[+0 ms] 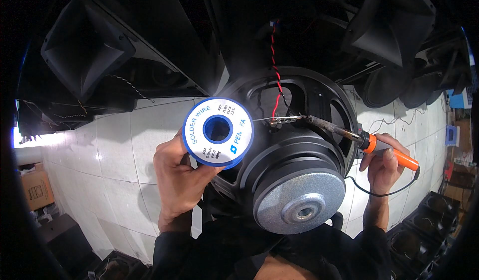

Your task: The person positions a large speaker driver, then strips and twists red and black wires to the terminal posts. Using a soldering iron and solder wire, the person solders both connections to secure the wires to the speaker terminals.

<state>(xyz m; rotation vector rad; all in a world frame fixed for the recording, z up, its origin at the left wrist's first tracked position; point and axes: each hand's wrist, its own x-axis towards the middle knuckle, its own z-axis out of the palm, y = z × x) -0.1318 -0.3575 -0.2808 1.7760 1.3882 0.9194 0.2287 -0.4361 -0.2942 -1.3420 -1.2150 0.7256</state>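
Observation:
My left hand (pixel 178 180) is closed round a blue-rimmed spool of solder wire (pixel 197 125) with a white label. From the spool a thin strand of solder runs right to the terminal strip (pixel 283 120) of a large loudspeaker driver. My right hand (pixel 383 168) grips a soldering iron (pixel 399 159) by its orange handle, and its tip meets the right end of the terminals. Twisted red and black wires (pixel 274 60) come down to those terminals. The driver (pixel 299 200) lies with its round metal magnet facing up, between my arms.
Black speaker cabinets with horns (pixel 85 50) stand along the far side, another horn (pixel 391 25) at far right. The iron's cable (pixel 379 195) loops below my right hand. A cardboard box (pixel 37 187) sits at left on white floor tiles (pixel 115 160). More drivers (pixel 424 225) lie lower right.

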